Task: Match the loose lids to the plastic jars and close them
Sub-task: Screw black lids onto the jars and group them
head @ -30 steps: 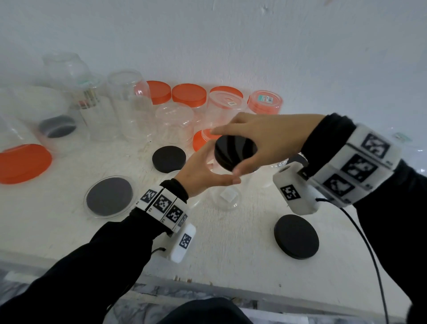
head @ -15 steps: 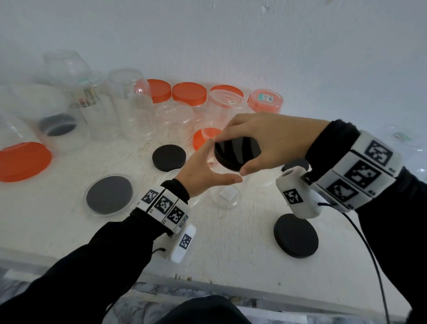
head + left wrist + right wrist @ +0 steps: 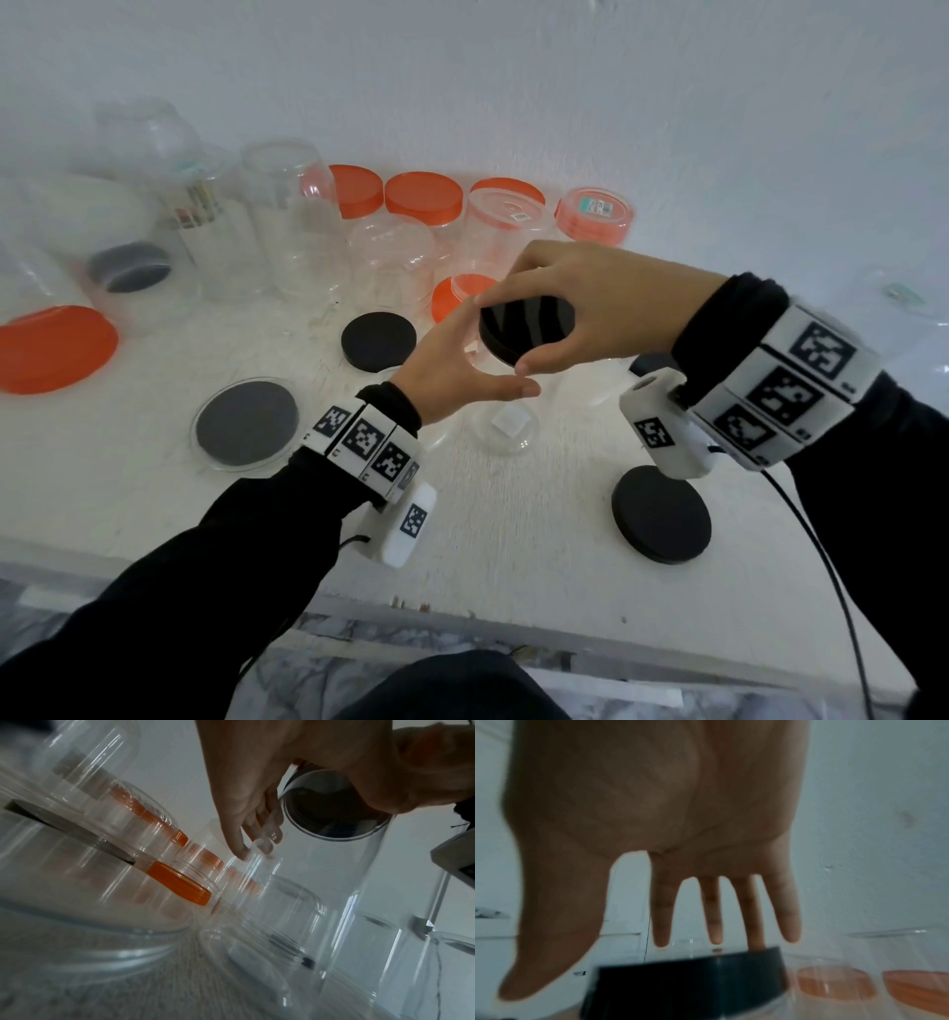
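A clear plastic jar (image 3: 506, 429) stands upright on the white table (image 3: 513, 539) in front of me. My left hand (image 3: 477, 362) grips its side, the fingers curled round the wall (image 3: 257, 835). A black round lid (image 3: 526, 329) sits on the jar's mouth. My right hand (image 3: 506, 334) holds that lid from above, thumb at the near rim and fingers over the far rim. In the right wrist view the fingertips (image 3: 755, 944) reach down to the black lid (image 3: 685, 983). Through the jar (image 3: 359, 902) the lid's underside (image 3: 334, 811) shows.
Two loose black lids (image 3: 378, 339) (image 3: 661, 514) lie on the table. A clear lid with a dark disc (image 3: 246, 421) and a big orange lid (image 3: 51, 347) lie at the left. Clear jars (image 3: 287, 216) and orange-lidded jars (image 3: 426, 198) line the wall. The table edge (image 3: 462, 606) is near me.
My right hand has turned a little on the black lid and its wrist has risen slightly. The left hand and the jar have stayed in place.
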Demonstrator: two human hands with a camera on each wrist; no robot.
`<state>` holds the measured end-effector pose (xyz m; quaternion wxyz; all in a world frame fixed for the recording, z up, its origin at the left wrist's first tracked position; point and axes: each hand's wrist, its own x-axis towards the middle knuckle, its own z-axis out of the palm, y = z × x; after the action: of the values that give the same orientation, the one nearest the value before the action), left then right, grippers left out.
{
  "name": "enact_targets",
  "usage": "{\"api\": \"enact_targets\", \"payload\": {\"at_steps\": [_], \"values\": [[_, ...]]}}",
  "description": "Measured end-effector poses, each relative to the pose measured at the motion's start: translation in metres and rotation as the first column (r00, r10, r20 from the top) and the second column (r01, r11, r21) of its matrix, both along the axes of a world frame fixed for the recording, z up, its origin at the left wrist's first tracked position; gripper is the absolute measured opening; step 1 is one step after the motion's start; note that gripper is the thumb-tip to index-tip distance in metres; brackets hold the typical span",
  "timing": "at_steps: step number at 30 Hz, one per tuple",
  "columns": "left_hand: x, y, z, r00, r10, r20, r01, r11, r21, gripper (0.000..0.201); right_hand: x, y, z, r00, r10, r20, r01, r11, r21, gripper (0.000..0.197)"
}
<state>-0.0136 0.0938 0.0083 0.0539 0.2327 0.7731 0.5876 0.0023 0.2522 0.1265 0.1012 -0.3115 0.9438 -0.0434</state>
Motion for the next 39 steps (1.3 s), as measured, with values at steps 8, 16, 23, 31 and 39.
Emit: {"api": "enact_targets", "payload": {"at_steps": [8,16,23,31,39], "values": [[0.003,0.002,0.000,0.999,0.010,-0.051,-0.009,1.000,0.023,0.093,0.003,-0.002,-0.002,0.996,-0.051,-0.076,0.049,0.998,-0.027,0.064],[-0.008,0.002,0.007,0.992,-0.088,-0.094,0.088,0.996,0.002,0.085,0.008,0.012,-0.008,0.979,-0.189,-0.078,0.164,0.953,-0.255,0.050],[-0.049,-0.003,0.040,0.973,0.067,-0.220,-0.052,0.996,0.076,0.061,0.014,0.058,0.032,0.884,-0.457,-0.098,0.277,0.682,-0.677,0.040],[-0.115,0.020,0.042,0.873,0.167,-0.458,-0.250,0.960,-0.125,0.072,0.023,0.111,0.069,0.734,-0.665,-0.134,0.313,0.507,-0.803,0.036],[-0.138,0.039,0.016,0.873,0.268,-0.407,-0.390,0.885,-0.254,0.092,0.007,0.153,0.053,0.578,-0.758,-0.301,0.420,0.593,-0.687,0.042]]}}
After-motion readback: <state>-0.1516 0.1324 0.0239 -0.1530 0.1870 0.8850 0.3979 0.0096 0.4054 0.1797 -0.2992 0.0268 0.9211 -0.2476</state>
